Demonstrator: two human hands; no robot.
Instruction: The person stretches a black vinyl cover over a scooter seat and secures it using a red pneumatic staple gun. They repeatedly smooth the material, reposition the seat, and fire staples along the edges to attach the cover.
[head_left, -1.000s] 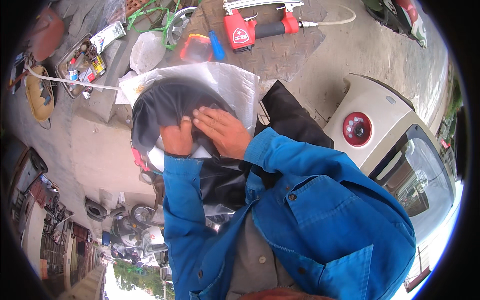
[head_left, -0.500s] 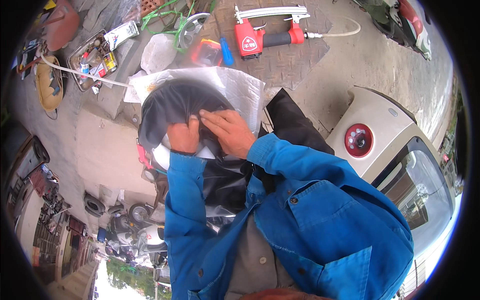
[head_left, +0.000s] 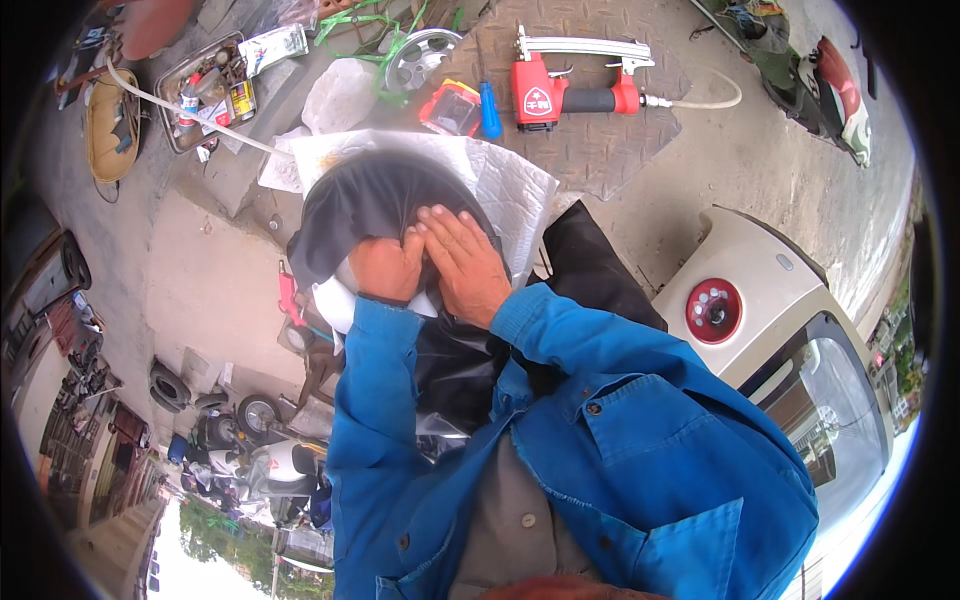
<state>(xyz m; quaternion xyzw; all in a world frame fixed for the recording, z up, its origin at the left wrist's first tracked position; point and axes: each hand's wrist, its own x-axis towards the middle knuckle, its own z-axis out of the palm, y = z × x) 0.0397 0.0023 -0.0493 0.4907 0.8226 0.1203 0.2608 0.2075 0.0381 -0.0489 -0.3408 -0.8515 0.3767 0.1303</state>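
Observation:
A smooth black sheet, perhaps vinyl (head_left: 352, 208), lies over a rounded form in front of me, with folds running toward my hands. My left hand (head_left: 386, 268) is closed on the sheet, fingers curled and mostly hidden, thumb pointing up. Right beside it, my right hand (head_left: 466, 266) lies flat on the black material with its fingers stretched out, fingertips near the left thumb. Under the form spreads a white quilted foam sheet (head_left: 522, 186). Some white material shows below my left wrist. More black material (head_left: 455, 365) hangs over my lap.
Beyond my hands a red air stapler (head_left: 535, 95) with a hose lies on a rusty metal plate (head_left: 600, 150), near a blue-handled tool (head_left: 489, 112) and a red-and-yellow box (head_left: 452, 106). A tool tray (head_left: 160, 105) stands far left. A cream vehicle (head_left: 760, 275) is at right.
The view has shifted, so the surroundings sit further right at the top. My right hand has turned slightly, fingers pointing more away from me. The left hand stays closed on the black sheet.

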